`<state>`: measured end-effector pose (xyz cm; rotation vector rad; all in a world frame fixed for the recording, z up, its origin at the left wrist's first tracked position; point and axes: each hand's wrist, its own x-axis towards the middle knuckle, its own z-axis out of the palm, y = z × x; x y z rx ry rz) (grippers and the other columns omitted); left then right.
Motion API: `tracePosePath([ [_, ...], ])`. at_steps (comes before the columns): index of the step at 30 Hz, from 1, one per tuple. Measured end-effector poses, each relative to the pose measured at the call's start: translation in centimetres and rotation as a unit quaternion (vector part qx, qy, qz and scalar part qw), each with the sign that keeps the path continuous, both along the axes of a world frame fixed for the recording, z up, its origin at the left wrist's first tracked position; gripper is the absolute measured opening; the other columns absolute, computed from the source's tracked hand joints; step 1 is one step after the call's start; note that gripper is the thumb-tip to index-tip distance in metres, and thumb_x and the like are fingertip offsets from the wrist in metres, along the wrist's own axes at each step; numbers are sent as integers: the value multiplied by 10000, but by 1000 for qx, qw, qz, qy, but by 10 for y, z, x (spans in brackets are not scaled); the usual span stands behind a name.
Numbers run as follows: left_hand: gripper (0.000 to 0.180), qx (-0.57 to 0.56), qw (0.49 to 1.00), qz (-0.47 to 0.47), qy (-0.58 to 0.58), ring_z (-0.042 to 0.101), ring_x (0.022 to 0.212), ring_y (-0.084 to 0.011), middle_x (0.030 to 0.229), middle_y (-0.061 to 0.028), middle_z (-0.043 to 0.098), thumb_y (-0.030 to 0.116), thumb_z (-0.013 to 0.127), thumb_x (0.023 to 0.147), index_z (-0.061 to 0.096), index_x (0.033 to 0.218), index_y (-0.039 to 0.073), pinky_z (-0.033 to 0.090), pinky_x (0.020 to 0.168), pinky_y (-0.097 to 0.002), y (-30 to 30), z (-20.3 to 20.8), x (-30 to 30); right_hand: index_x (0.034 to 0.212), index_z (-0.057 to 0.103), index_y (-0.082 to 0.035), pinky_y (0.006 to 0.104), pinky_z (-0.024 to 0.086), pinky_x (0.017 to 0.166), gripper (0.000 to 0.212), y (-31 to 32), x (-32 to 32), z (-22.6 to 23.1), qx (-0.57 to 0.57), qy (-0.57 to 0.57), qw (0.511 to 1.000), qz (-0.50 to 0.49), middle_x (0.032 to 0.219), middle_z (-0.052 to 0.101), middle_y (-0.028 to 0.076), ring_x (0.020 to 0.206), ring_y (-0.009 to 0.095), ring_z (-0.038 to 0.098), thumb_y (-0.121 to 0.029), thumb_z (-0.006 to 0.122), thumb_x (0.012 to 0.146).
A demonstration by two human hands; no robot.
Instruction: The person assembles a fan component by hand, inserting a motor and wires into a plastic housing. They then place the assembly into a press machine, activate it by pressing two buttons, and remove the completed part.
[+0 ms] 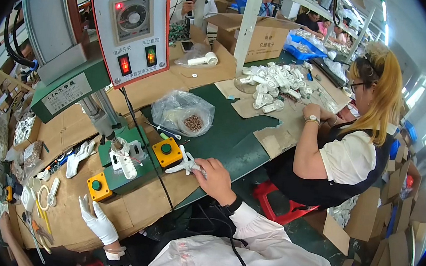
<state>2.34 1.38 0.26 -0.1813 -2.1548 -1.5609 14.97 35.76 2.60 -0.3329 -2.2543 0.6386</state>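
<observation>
My left hand [99,223] wears a white glove and hovers over the cardboard near the front yellow box with a green push button [100,188]. Its fingers are stretched out and hold nothing. Bare, with a dark band at the wrist, my right hand [216,182] is closed on a limp white glove [187,163]. That glove lies beside a second yellow button box [167,152]. Between the two boxes, a white plastic housing [127,164] sits on the green press base [137,178], under the metal ram [102,122].
The control box [136,23] with lit switches hangs above the press. A black cable crosses the bench. A clear bag of small copper-coloured parts [192,123] lies behind. A co-worker [363,122] sits at right by a pile of white housings [274,82]. Tools and another glove [79,158] lie left.
</observation>
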Motion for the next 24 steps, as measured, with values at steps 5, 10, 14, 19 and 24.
tracePosePath([
  [5,477,-6,1000,15,5,446,1337,-263,1457,-163,446,118,473,1027,339,1471,7,389,1090,-382,7,9,6,1013,696,-111,375,507,683,255,6,2,-5,31,5,999,-8,922,612,79,848,277,606,-187,754,777],
  [10,472,22,999,4,36,459,1316,-253,1443,-166,460,116,462,1028,342,1474,17,404,1064,-369,28,35,35,1012,695,-114,370,510,695,281,1,5,-2,26,12,1000,-5,928,606,79,866,283,601,-200,765,755],
  [14,462,105,990,-97,7,546,1203,-227,1419,-163,484,123,448,1029,352,1470,23,467,966,-329,52,64,50,1002,689,-100,375,515,710,276,-2,5,3,28,12,1000,3,971,606,91,898,286,594,-219,749,761],
  [19,540,291,865,-343,-222,643,981,-222,1405,-157,500,275,477,1018,313,1479,46,523,793,-277,71,71,41,1034,674,-82,401,495,803,301,3,1,-3,74,22,997,-15,1006,611,136,935,337,588,-162,743,751],
  [24,592,364,765,-384,-367,618,1045,-277,1415,-173,481,447,369,1038,294,1485,67,523,835,-367,87,76,27,1023,680,-88,402,497,775,236,5,-1,-4,73,19,997,-8,1006,607,114,927,314,582,-172,717,805],
])
